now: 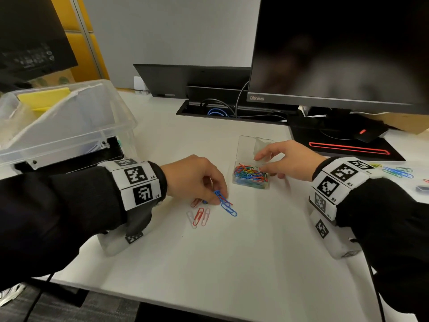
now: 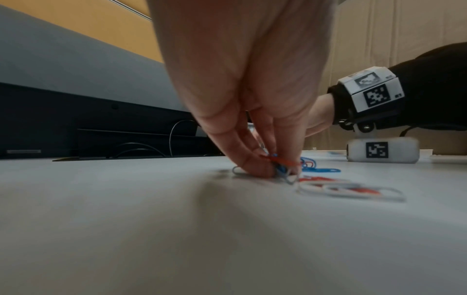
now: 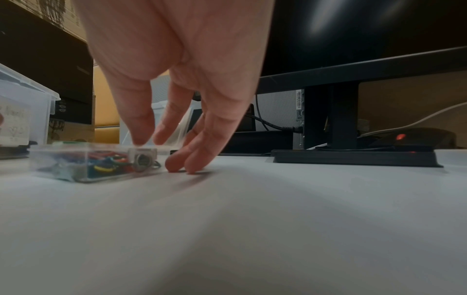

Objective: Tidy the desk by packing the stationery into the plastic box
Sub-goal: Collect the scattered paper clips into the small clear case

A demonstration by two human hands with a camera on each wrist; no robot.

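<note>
My left hand (image 1: 209, 194) (image 2: 272, 169) pinches a small bunch of blue and red paper clips (image 1: 224, 201) (image 2: 280, 163) against the white desk. Loose red, pink and white clips (image 1: 199, 216) (image 2: 348, 189) lie just beside it. A small clear clip box (image 1: 250, 176) (image 3: 93, 165), lid raised, holds several coloured clips. My right hand (image 1: 274, 163) (image 3: 177, 151) rests at the box's right side, thumb on its rim, straight fingers touching the desk. The large clear plastic box (image 1: 69, 126) stands at the left.
A monitor (image 1: 336, 54) on its black stand (image 1: 343, 140) rises behind the right hand. A cable slot (image 1: 232, 111) runs along the back. More clips (image 1: 398, 171) lie at the far right. Yellow sticky notes (image 1: 44, 97) sit in the large box.
</note>
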